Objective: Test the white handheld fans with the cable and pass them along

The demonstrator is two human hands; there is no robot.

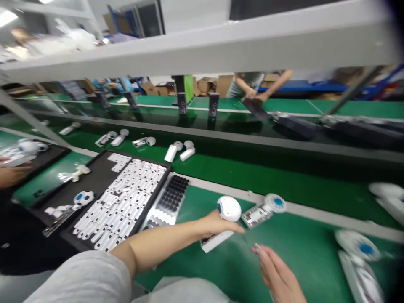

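My left hand [214,225] is wrapped round a white device with a round head [229,209] and a rectangular body [217,240], held just over the green bench top. My right hand [277,269] is to its right, thumb and forefinger pinched on a small light-coloured piece [257,248] too small to name. Just beyond my left hand lies a similar open device [257,215] with its circuit board showing and a blue disc on its head. Another open device [360,269] rests at the right, blurred.
A black tray [167,168] at the left holds rows of white parts. Beside it lies a sheet of black round pads [173,193]. Several white devices [171,153] lie on the green belt [227,164]. A co-worker's hands [252,94] handle a dark box across the line; another hand [14,174] is at far left.
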